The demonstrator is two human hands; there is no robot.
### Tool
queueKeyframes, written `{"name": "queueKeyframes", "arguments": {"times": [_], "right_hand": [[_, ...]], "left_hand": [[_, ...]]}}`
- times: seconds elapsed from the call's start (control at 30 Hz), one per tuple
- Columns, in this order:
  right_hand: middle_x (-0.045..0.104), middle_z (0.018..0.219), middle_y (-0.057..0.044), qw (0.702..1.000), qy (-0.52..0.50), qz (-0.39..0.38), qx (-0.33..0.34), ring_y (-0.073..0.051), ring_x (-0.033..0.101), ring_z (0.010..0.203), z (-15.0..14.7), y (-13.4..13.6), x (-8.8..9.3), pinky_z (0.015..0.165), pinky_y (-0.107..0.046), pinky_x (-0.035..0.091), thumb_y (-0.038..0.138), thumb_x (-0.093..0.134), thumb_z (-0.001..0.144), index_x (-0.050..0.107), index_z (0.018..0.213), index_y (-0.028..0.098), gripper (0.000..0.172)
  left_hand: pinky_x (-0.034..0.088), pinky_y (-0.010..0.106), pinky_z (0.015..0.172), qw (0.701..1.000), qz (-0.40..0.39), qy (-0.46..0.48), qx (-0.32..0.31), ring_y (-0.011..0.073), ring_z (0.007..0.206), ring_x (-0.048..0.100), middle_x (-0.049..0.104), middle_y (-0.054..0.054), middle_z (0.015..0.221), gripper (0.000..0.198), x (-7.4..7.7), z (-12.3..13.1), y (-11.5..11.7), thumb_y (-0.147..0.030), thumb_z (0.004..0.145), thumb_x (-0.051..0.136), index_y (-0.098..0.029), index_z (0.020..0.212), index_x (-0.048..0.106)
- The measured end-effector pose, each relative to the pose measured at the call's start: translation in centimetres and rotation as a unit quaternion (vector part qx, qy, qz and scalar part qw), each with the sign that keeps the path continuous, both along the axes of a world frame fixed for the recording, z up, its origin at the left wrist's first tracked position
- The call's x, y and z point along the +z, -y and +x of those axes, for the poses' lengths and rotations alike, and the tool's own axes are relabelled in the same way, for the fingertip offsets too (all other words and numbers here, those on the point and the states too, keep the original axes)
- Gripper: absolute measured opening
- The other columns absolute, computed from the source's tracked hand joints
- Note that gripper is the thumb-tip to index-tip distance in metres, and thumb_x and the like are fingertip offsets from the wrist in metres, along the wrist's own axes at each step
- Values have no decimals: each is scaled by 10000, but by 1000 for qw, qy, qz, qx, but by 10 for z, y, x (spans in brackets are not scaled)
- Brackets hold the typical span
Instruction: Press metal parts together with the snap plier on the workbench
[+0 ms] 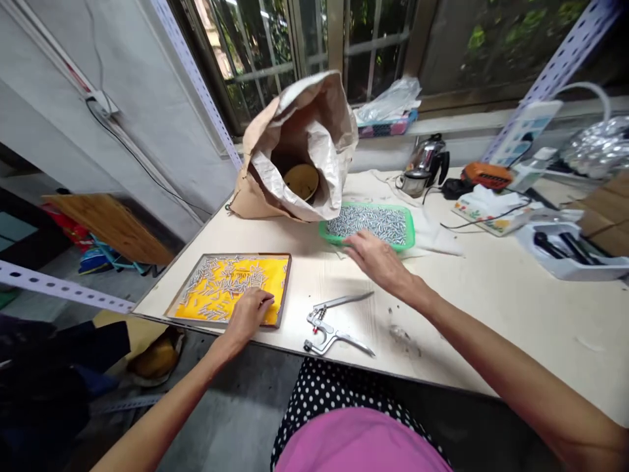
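Note:
My left hand [249, 313] is over the right front part of a shallow tray [286, 288] with a yellow bottom. Its fingers are curled together, and what they hold, if anything, is hidden. Many small silvery metal pins [216, 282] lie scattered in that tray. At the front rim of a green plastic basket [411, 229], heaped with similar metal pieces [373, 221], is my right hand [376, 259]. Its fingers are bent and close together; I cannot make out anything between them. Between the hands, silver snap pliers [322, 324] lie on the table with their handles spread.
A large paper sack [250, 187] stands open behind the tray, a round container [301, 181] inside. Farther right are a glass teapot [425, 160], an orange tool battery [486, 175], a tissue pack [491, 208] and a white bin [574, 262]. The table's front edge [417, 383] runs before me.

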State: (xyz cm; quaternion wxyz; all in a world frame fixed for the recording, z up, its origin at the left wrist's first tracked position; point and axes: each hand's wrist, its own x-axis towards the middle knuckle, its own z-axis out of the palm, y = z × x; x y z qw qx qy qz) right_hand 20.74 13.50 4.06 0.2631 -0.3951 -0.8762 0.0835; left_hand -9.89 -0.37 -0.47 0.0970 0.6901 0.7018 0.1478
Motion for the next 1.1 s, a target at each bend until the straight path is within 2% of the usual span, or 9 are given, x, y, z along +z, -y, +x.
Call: {"name": "queueKeyframes", "arguments": {"times": [0.07,0.13,0.2,0.3,0.4,0.53,0.8,0.93,1.1], "right_hand": [[618,964,-78,994,46,-72,64,-186,597,842,2,39,-16,734,-296,452,237,490,968,645,1013,172,174],[609,940,-65,983,92,-127,95,-174,591,825,5,74,-34,712,-282,435,264,552,947,642,959,168,132],[603,948,-66,975,130,-157,88,-177,587,819,8,101,-51,692,-284,420,280,611,916,632,933,165,119],[600,945,-63,968,156,-186,66,-168,584,791,10,119,-67,669,-281,403,253,586,932,619,897,161,104],[599,940,-63,967,151,-196,63,-160,583,786,10,124,-72,665,-272,397,219,520,966,603,900,155,124],[601,932,-65,970,136,-192,61,-162,581,788,10,125,-74,660,-270,395,209,522,963,585,905,151,103],[593,909,-60,978,101,-175,48,-156,562,752,9,128,-87,614,-274,369,198,526,945,571,893,163,78],[586,898,-52,979,100,-172,43,-150,554,735,9,129,-88,602,-276,349,202,519,951,575,899,159,88],[580,886,-47,980,102,-165,41,-143,543,724,8,130,-89,594,-274,330,194,512,956,575,894,162,94]], "left_hand": [[477,293,759,992,-46,120,13,197,804,633,716,59,868,225,6,26,6,-324,865,550,-180,892,722],[459,262,653,970,-123,207,32,180,714,618,718,46,802,269,7,51,9,-381,827,580,-170,890,734],[419,241,575,949,-185,252,48,166,655,587,711,44,751,310,2,70,10,-416,784,610,-150,873,744],[360,223,527,933,-231,268,60,146,613,542,691,40,697,352,-8,81,8,-447,737,641,-130,841,753],[316,218,515,931,-256,256,56,127,572,495,636,16,610,359,-13,82,6,-466,719,650,-123,773,745],[301,215,517,927,-276,250,48,108,535,439,560,-15,540,341,-11,82,6,-453,717,642,-122,726,723],[315,209,526,934,-292,201,47,109,548,458,577,-9,546,301,-14,84,6,-413,710,652,-120,696,720],[309,211,523,936,-306,168,36,108,541,460,578,-15,540,290,-10,85,-1,-396,702,649,-123,726,744],[297,215,522,935,-327,134,23,106,521,448,554,-22,490,251,-2,86,-11,-369,672,660,-132,667,743]]}}
